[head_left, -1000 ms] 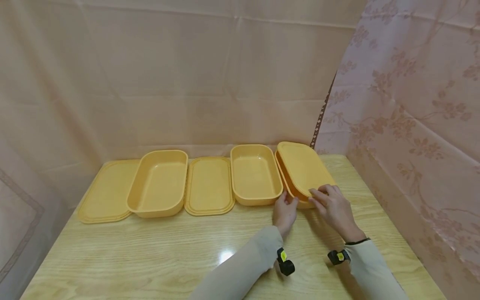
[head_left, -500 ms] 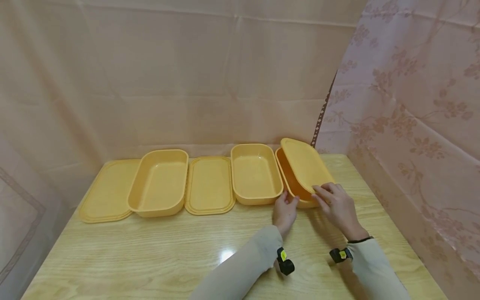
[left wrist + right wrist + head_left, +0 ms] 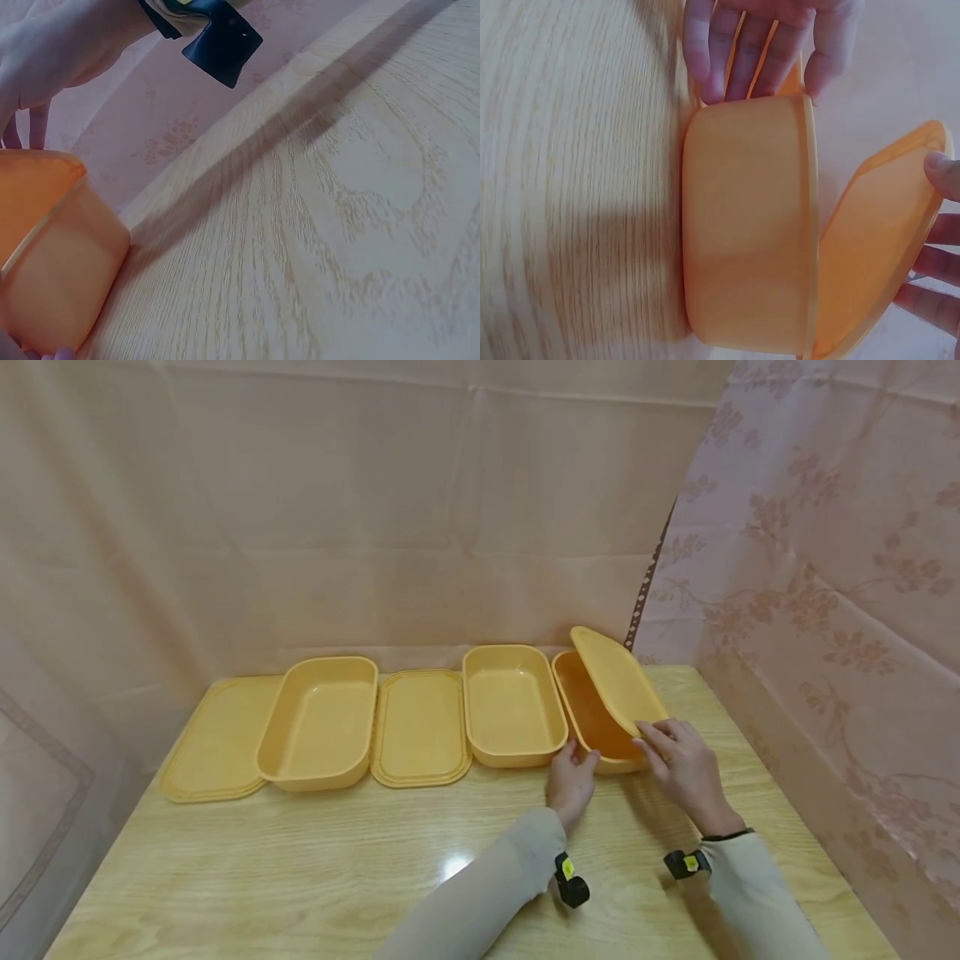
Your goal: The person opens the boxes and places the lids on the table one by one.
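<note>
In the head view, my left hand [image 3: 572,783] holds the near left corner of the rightmost yellow food container [image 3: 600,722], fingers against its side and thumb by the rim. My right hand [image 3: 686,772] pinches the near edge of that container's yellow lid [image 3: 618,681] between thumb and fingers. The lid tilts up, its left side raised off the rim and its right side low along the container's far-right edge. The right wrist view shows the lid [image 3: 885,232] leaning away from the container wall [image 3: 750,225], which stands upright on the table.
Left of it stand a middle container [image 3: 513,706] and a larger one [image 3: 318,722], both uncovered. A small lid [image 3: 422,727] lies between them, and a large lid [image 3: 221,739] at far left. The wooden table [image 3: 300,868] meets curtains [image 3: 375,527] behind and right.
My right hand has lifted the lid's left side higher and moved slightly right, uncovering more of the container's inside. My left hand stays at the corner.
</note>
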Action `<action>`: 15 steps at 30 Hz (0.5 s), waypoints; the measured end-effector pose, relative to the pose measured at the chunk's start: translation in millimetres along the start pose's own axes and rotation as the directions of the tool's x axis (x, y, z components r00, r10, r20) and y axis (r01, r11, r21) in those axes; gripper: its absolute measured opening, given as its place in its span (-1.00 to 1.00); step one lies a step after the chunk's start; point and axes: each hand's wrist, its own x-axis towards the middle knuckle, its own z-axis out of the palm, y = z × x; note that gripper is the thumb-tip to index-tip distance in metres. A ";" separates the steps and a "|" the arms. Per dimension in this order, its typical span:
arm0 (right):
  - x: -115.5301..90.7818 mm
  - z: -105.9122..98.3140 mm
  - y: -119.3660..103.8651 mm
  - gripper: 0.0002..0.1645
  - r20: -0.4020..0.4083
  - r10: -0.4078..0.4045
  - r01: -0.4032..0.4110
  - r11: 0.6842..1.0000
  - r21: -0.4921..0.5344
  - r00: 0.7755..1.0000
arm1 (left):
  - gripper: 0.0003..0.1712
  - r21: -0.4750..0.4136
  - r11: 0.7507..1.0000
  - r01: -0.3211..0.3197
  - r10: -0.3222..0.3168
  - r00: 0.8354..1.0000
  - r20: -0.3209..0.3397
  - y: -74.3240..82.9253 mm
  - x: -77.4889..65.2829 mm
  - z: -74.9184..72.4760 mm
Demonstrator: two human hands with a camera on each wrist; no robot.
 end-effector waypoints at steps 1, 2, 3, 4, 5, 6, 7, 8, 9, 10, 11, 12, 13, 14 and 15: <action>0.3 -0.5 0.2 -0.28 -0.015 -0.003 0.003 1.000 0.005 1.000 | -0.38 0.002 1.000 0.003 -0.003 1.000 0.000 0.4 -0.4 -0.2; 0.4 -0.8 0.3 -0.29 -0.026 -0.001 0.001 1.000 0.017 1.000 | -0.38 0.001 1.000 0.008 -0.008 1.000 0.000 0.9 -0.8 -0.3; 0.3 -1.0 0.5 -0.30 -0.036 0.003 -0.002 1.000 0.029 0.999 | -0.38 -0.001 1.000 0.012 -0.012 1.000 0.001 1.3 -1.0 -0.4; 0.3 -1.3 0.6 -0.31 -0.044 0.007 -0.005 0.999 0.038 0.999 | -0.38 -0.002 1.000 0.015 -0.015 1.000 0.002 1.9 -1.3 -0.7; 0.2 -1.3 0.8 -0.32 -0.050 0.012 -0.010 0.999 0.047 0.999 | -0.38 -0.002 1.000 0.018 -0.018 1.000 0.002 2.5 -1.5 -0.9; 0.0 -1.3 1.1 -0.32 -0.053 0.017 -0.014 0.999 0.053 0.998 | -0.38 0.000 1.000 0.019 -0.019 1.000 0.002 3.0 -1.6 -1.0; -0.1 -1.2 1.5 -0.32 -0.056 0.019 -0.016 0.999 0.052 0.998 | -0.38 0.002 1.000 0.020 -0.020 1.000 0.002 3.5 -1.6 -1.1; -0.4 -1.0 2.0 -0.33 -0.059 0.024 -0.020 0.998 0.058 0.998 | -0.38 0.003 1.000 0.020 -0.020 1.000 0.001 3.8 -1.6 -1.1; -0.6 -1.0 2.4 -0.33 -0.061 0.025 -0.021 0.998 0.058 0.998 | -0.38 0.007 1.000 0.019 -0.019 1.000 0.001 3.9 -1.6 -1.0; -0.8 -1.2 2.8 -0.32 -0.063 0.027 -0.023 0.998 0.058 0.998 | -0.39 0.012 1.000 0.017 -0.017 1.000 0.000 3.9 -1.5 -0.9; -1.1 -1.4 3.3 -0.32 -0.066 0.029 -0.026 0.998 0.058 0.997 | -0.39 0.015 1.000 0.017 -0.017 1.000 0.000 3.8 -1.4 -0.8; -1.3 -1.7 3.9 -0.32 -0.070 0.032 -0.028 0.998 0.057 0.997 | -0.39 0.016 1.000 0.016 -0.016 1.000 0.000 3.4 -1.2 -0.6; -1.5 -2.2 4.4 -0.42 -0.073 0.035 -0.031 0.998 0.060 0.997 | -0.39 0.016 1.000 0.016 -0.016 1.000 0.000 2.8 -1.0 -0.4; -1.6 -3.1 5.0 -0.43 -0.072 0.038 -0.034 0.998 0.057 0.997 | -0.40 0.014 1.000 0.017 -0.017 1.000 -0.001 2.3 -0.9 -0.4; -1.6 -3.9 5.5 -0.42 -0.073 0.039 -0.035 0.998 0.054 0.997 | -0.40 0.014 1.000 0.018 -0.018 1.000 0.000 1.6 -0.7 -0.4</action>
